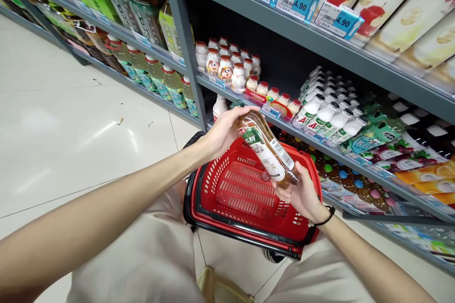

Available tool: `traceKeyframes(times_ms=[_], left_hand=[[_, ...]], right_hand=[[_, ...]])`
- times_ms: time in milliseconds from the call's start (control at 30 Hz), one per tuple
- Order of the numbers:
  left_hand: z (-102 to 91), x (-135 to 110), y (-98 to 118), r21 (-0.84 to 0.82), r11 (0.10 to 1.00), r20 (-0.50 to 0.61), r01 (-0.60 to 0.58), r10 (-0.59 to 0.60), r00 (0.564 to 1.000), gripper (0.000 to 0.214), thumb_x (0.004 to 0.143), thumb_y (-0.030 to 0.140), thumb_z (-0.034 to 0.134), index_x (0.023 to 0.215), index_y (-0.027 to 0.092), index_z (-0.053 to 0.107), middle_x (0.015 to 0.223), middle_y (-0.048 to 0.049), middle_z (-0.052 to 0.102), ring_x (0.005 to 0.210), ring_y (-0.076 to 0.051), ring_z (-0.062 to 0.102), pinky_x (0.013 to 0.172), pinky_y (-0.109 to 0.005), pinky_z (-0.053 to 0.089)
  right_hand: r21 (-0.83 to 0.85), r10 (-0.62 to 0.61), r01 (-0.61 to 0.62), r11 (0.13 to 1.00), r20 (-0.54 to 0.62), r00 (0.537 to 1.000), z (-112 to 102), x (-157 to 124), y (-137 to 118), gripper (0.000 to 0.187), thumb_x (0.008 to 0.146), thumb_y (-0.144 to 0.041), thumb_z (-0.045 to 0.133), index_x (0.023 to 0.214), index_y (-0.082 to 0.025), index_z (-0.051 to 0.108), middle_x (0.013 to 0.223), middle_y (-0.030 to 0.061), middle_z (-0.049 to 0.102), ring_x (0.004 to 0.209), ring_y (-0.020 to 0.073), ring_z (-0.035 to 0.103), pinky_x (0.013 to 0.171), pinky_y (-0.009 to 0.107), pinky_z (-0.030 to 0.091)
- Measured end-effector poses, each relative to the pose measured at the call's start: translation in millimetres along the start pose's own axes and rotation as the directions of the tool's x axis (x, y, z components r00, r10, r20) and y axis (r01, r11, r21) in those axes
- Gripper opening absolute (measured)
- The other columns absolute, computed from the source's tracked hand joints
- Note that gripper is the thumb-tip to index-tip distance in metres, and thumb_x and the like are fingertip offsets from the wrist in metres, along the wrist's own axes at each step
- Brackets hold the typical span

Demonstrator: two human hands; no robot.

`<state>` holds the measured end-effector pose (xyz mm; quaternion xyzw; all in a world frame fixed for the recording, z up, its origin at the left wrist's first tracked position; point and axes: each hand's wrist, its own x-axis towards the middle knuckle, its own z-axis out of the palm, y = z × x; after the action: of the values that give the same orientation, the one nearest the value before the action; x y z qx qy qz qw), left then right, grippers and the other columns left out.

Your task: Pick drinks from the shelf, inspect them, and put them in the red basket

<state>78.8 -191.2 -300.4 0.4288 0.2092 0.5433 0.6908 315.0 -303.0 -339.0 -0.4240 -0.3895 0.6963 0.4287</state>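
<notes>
I hold a brown drink bottle [267, 149] with a white and green label, tilted across both hands above a red shopping basket [227, 208]. My left hand [223, 133] is wrapped round the bottle's upper end near the cap. My right hand [302, 195] is closed under its lower end; a black band sits on that wrist. The basket stands on the floor between my knees, and nothing shows inside it.
Grey store shelves [320, 38] run along the right with blue price tags [301, 4], small white milk-drink bottles [330, 113], yoghurt-drink bottles [227, 66] and tea bottles [156, 73]. A pale tiled floor [71, 118] stretches left.
</notes>
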Motion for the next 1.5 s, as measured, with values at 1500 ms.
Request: traceKeyframes(times_ms=[1500], left_hand=[[-1.3, 2, -6, 0.068, 0.997, -0.079, 0.034, -0.029, 0.996, 0.051, 0.083, 0.055, 0.085, 0.106, 0.01, 0.076, 0.11, -0.0155, 0.079, 0.092, -0.025, 0.077, 0.093, -0.04, 0.062]], right_hand=[[0.064, 0.285, -0.291, 0.955, 0.089, 0.954, -3, -10, 13, 0.086, 0.086, -0.093, 0.037, 0.08, -0.014, 0.069, 0.047, 0.0049, 0.06, 0.035, 0.0142, 0.054, 0.035, 0.021, 0.03]])
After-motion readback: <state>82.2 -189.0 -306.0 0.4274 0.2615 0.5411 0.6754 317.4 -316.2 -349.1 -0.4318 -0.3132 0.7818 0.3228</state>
